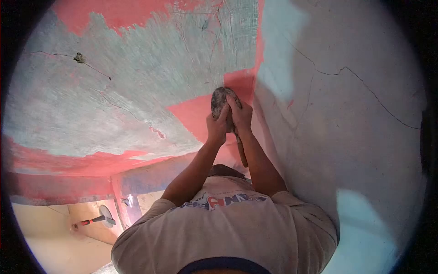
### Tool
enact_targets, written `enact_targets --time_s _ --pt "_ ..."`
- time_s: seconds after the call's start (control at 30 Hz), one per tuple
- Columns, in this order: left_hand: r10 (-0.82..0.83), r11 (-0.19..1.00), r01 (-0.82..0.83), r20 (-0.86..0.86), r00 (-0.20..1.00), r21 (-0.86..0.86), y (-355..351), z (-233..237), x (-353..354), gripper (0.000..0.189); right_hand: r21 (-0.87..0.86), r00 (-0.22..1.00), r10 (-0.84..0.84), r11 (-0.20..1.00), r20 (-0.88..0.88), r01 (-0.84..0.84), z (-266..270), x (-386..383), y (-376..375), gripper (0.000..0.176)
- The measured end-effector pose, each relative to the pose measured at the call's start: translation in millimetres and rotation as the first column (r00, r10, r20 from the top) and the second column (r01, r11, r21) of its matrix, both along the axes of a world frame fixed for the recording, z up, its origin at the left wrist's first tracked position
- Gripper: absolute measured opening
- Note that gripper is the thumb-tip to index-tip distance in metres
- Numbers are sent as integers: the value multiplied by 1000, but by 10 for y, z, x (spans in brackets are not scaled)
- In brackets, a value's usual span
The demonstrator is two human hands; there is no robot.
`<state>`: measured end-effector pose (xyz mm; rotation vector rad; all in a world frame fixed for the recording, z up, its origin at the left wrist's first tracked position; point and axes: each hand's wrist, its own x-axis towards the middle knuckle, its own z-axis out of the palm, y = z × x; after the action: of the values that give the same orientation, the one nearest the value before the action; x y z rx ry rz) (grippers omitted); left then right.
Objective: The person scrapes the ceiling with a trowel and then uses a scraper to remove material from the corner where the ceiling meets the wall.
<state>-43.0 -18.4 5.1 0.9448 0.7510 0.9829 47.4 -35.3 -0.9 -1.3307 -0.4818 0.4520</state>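
A dark, stained trowel with a rounded blade is held out in front of my chest, against the pink wall area. My left hand is closed around the left edge of the blade, and my right hand grips its right edge. Both thumbs lie across the blade's near face. The fingers behind the blade are hidden. The trowel's brown handle points down along my right forearm, with neither hand on it.
Grey scraped patches and cracks mark the pink wall to the left. A bluish-grey wall with a long crack stands close on my right. At lower left, a hammer with a red-and-black handle lies by a pale round object.
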Motion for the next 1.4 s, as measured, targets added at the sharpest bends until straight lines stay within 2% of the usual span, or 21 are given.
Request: enact_targets --time_s 0.1,0.13,0.23,0.33,0.37,0.4,0.43,0.5,0.53,0.63,0.67,0.77,0.83,0.93,1.03,1.07,1.13,1.2,1.23,1.33,1.4 --pt "-50 998 51 -15 999 41 119 399 9 30 -65 999 48 997 -1 -48 467 78 40 46" --pt "-97 994 96 33 995 44 133 487 1 31 -56 998 69 996 3 -68 706 75 -22 49" --pt "-62 998 62 -16 998 -2 116 276 9 31 -172 998 37 984 -45 -45 533 35 -62 48" --pt "-38 998 38 4 999 53 28 80 17 31 30 1000 13 999 13 -13 158 18 -24 50" --pt "-37 997 37 8 999 70 39 62 23 31 13 999 27 1000 -21 -27 165 42 18 49" --pt "-65 995 69 -58 996 73 105 146 7 31 -6 998 39 999 -54 -40 345 70 26 49" --pt "-85 994 86 -11 996 63 125 310 16 32 -35 995 52 998 -88 -56 449 93 19 48" --pt "-119 992 116 85 989 46 151 557 50 32 66 998 65 996 -25 -63 510 155 101 50" --pt "-164 986 157 132 978 64 159 535 50 34 125 998 68 990 4 -68 528 165 142 50" --pt "-74 997 74 20 997 -20 106 199 22 34 -107 999 16 994 52 -11 205 93 41 49" --pt "-102 995 100 -66 993 -27 91 71 -40 35 -102 996 10 995 86 -1 93 68 23 50" --pt "-83 996 84 81 993 -10 55 71 -22 36 -61 992 -11 998 126 19 73 51 29 50" --pt "-127 992 129 75 989 -17 112 123 -19 36 -24 998 12 1000 68 -10 364 40 24 51" --pt "-169 986 168 37 985 16 265 84 -27 38 -95 998 53 994 31 -50 447 63 13 51" --pt "-108 991 109 19 994 -81 104 -116 -66 29 -173 991 -21 984 132 44 -162 14 6 51" --pt "-129 989 127 -29 991 -78 72 -172 -115 30 -124 994 -25 991 108 39 -227 -31 7 49" --pt "-102 993 101 -16 995 -67 131 -134 -96 30 -21 997 -44 999 56 45 -203 -81 28 46" --pt "-129 992 129 40 991 -4 113 -7 -102 29 -59 999 -19 998 44 22 -50 -20 55 45" --pt "-140 989 141 47 989 -34 125 -29 -92 29 -77 999 -5 997 38 8 13 0 54 45" --pt "-139 988 143 68 988 -58 171 -190 -71 29 -263 996 32 965 83 -9 -72 33 -1 55" --pt "-133 985 139 61 989 -107 133 -308 -97 29 -166 996 -27 985 89 42 -183 -50 -23 55"
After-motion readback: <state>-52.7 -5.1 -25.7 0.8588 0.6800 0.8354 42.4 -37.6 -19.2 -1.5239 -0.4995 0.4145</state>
